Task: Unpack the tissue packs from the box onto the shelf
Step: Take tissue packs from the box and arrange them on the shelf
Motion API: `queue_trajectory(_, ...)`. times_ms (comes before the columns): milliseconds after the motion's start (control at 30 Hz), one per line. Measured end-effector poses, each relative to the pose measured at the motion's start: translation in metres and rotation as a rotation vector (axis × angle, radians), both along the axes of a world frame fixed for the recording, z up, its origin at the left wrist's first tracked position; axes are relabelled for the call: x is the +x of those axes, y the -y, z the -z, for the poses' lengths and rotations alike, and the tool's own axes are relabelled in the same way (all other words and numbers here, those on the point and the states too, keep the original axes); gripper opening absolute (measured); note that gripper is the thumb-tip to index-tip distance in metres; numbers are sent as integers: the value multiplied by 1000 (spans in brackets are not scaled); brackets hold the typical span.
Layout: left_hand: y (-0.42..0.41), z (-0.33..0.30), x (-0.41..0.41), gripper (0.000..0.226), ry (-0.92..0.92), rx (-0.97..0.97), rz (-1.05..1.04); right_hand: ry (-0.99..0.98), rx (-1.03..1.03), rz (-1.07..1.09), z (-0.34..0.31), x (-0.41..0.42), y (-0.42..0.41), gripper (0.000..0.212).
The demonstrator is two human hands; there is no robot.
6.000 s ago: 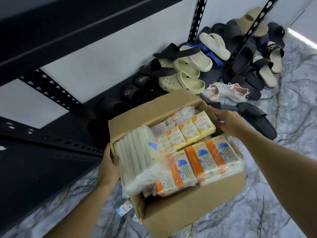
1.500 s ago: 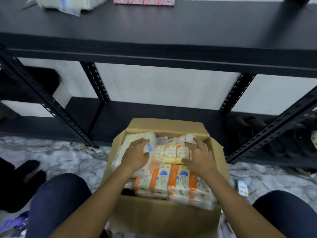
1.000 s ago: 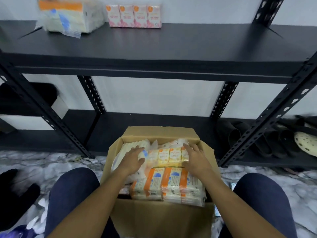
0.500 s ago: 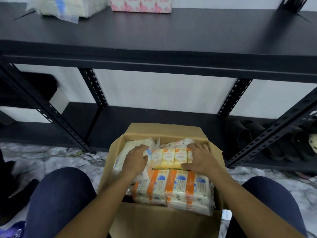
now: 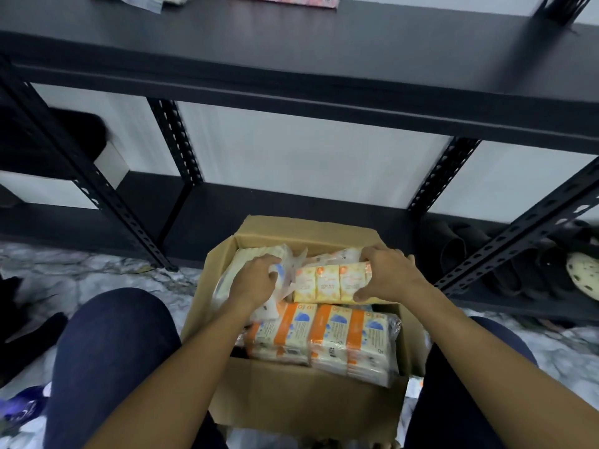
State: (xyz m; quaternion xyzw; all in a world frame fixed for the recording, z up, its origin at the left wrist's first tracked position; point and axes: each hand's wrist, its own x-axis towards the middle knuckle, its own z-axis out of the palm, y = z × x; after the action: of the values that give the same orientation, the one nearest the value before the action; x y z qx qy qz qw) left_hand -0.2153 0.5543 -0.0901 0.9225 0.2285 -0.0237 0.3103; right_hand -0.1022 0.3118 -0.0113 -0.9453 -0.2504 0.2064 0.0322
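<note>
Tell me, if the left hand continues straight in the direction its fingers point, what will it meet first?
Probably the yellow plastic-wrapped tissue pack held by the right hand; the left hand points right toward it, though depth is unclear.

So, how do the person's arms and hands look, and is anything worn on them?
Both forearms are bare, with no sleeve in view. The left hand and the right hand wear no gloves, and no watch, ring or bracelet shows on them. The knees beside the arms are in dark blue trousers.
</note>
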Motion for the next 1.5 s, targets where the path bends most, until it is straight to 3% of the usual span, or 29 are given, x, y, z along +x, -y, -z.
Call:
queue_trajectory(200, 5, -11, -7, 33, 64, 19, -73, 63, 99, 54, -19, 0, 21, 75)
queue_trajectory(367, 5, -14, -13, 38, 78, 9, -67, 183, 258, 118, 2, -11, 17, 68)
queue_trajectory(467, 1, -14, -16, 41, 73, -23, -48, 191, 230, 126, 22, -18, 12, 62)
queue_trajectory(567, -1, -15, -18, 47, 78, -36, 27, 85, 176, 116, 34, -22, 6, 69)
queue_trajectory(667, 0, -18, -23, 59, -3, -46, 101, -29, 146, 88, 42, -26, 3, 76)
queue_trajectory(900, -10, -17, -27, 90, -212, -2, 247, -2, 177, 88, 47, -21, 10, 62)
queue_trajectory(1100, 0, -24, -28, 72, -163, 93, 273, -25, 220, 135, 47, -18, 15, 56)
queue_trajectory(1200, 19, -30, -27, 41, 31, 196, 340, -15, 240, 150, 44, -13, 25, 53)
queue_trajectory(1300, 44, -36, -28, 16, 146, 80, 382, -4, 270, 167, 37, -8, 41, 52)
queue_trajectory(1367, 59, -34, -29, 22, 90, -45, 477, -1, 311, 183, 33, -4, 53, 52)
queue_trajectory(1500, 78, -11, -31, 78, -99, -108, 655, 26, 408, 200, 24, 0, 69, 49)
